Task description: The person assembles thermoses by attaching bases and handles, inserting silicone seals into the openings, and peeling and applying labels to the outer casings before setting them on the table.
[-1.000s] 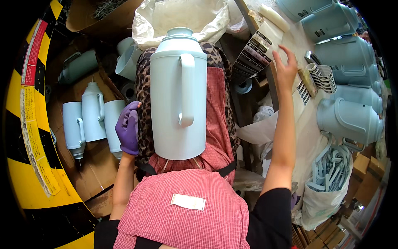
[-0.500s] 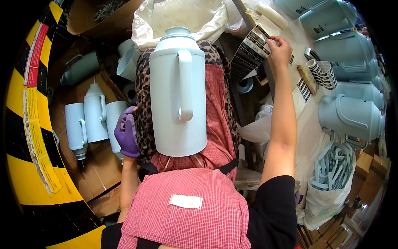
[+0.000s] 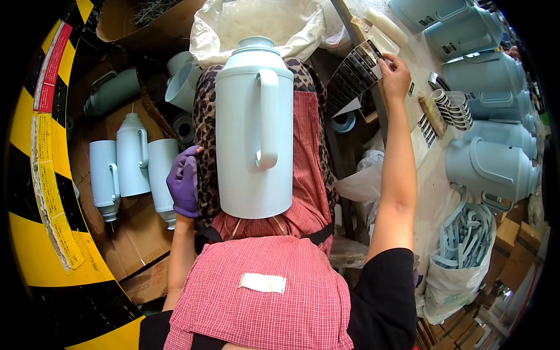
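Note:
A pale blue thermos flask body (image 3: 255,140) with a side handle lies on my lap, its neck pointing away from me. My right hand (image 3: 395,76), bare, pinches the edge of a sheet of black labels (image 3: 356,73) and holds it out at the far right, beside the table edge. My left hand (image 3: 184,182), in a purple glove with one bare fingertip showing, rests to the left of the flask, apart from it. Its fingers are curled closed and I see nothing in them. Leopard-print cloth (image 3: 205,146) and a red checked apron (image 3: 262,291) cover my lap.
On the right-hand table (image 3: 402,186) lie several blue flasks (image 3: 490,166), a roll of labels (image 3: 452,109) and a bag of handles (image 3: 464,239). Several flasks (image 3: 133,154) lie on cardboard at the left, by a yellow-black striped barrier (image 3: 58,233). A white sack (image 3: 256,29) stands ahead.
The label sheet has tilted slightly in my right hand, which stays nearly in place. My left hand and the flask have shifted slightly right in the view.

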Available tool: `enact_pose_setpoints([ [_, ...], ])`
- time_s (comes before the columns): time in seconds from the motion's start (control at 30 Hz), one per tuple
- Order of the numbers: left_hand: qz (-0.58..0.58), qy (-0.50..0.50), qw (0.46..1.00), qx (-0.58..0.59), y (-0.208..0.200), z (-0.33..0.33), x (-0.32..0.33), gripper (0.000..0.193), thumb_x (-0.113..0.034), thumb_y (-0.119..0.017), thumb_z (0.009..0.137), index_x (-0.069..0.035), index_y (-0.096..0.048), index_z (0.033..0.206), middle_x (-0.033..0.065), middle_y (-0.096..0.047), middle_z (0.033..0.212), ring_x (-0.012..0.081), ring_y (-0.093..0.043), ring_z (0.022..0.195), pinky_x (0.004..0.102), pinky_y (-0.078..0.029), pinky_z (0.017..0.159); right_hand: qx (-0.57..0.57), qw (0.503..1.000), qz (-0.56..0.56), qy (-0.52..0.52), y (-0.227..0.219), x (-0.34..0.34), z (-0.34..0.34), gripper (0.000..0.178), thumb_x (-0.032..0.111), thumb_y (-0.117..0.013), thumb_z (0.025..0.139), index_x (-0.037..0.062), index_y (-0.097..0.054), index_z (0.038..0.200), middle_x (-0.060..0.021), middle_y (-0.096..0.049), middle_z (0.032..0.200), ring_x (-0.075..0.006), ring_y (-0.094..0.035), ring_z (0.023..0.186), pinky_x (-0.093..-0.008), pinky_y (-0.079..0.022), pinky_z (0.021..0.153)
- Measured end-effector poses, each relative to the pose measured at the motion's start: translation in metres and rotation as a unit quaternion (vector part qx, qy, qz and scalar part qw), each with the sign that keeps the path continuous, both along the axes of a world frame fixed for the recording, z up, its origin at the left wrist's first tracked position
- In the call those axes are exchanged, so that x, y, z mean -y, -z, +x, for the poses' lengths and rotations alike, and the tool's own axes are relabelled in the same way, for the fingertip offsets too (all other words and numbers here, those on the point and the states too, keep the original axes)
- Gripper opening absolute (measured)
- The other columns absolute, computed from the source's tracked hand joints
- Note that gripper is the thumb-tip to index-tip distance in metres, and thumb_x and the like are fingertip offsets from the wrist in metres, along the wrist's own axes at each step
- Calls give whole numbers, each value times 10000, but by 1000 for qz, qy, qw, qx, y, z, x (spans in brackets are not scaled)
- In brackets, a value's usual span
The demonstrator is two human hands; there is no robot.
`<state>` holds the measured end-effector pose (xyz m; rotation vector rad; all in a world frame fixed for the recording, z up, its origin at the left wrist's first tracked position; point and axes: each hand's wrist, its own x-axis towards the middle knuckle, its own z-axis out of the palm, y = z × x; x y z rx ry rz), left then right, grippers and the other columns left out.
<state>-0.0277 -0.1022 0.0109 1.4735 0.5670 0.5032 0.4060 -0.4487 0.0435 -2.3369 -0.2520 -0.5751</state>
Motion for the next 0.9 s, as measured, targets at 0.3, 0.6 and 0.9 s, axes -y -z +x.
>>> enact_pose_setpoints([
  [0.3,-46,-4,997,-55,-10,-7,5,290,-119,-560,1008,62,-644,1219,122,-691,1217,187,-617,1158,328,-421,1078,117,989,-29,-82,-17,-5,-40,103,107,-778,844,56,-756,931,-84,-744,1004,-227,-720,843,-324,-544,782],
  [0.6,501,213,832,110,-67,7,48,693,-604,-665,893,-43,-578,1291,210,-554,1418,439,-438,1391,579,-322,1162,-481,774,257,-322,-119,-48,-259,364,-91,-756,836,-2,-572,1138,-66,-704,891,-100,-686,806,-238,-568,730],
  [0.9,492,218,835,112,-41,-1,59,698,-386,-743,870,-67,-453,1419,221,-449,1522,469,-355,1450,609,-354,1133,-585,714,173,-343,-91,-88,-272,362,-65,-800,813,15,-508,1011,-82,-699,829,-119,-708,793,-250,-587,714],
])
